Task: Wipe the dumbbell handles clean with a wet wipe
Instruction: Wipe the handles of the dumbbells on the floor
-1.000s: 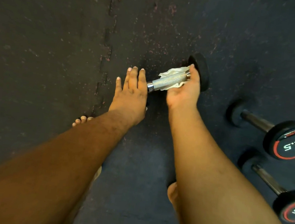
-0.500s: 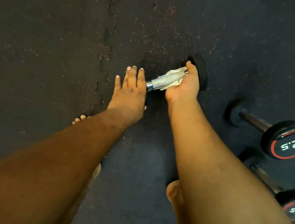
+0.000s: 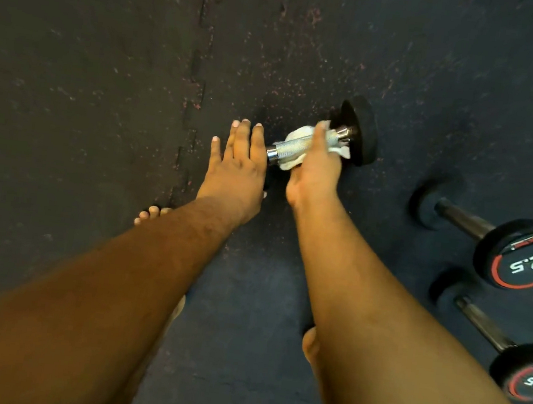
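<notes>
The dumbbell point(image 3: 331, 143) lies on the floor point(image 3: 106, 84), its handle point(image 3: 293, 148) running left-right between both hands: right hand point(image 3: 315, 171) fingers curl the wipe point(image 3: 291, 164) around it, left hand point(image 3: 239, 165) flat, fingers straight, on its near end.

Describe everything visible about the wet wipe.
The wet wipe is a white, crumpled sheet wrapped around the knurled metal handle of the dumbbell lying on the dark floor. The right hand grips it against the bar, covering its middle; bunched folds show at the hand's left, and a loose corner sticks out near the black end weight. Wetness cannot be judged.
</notes>
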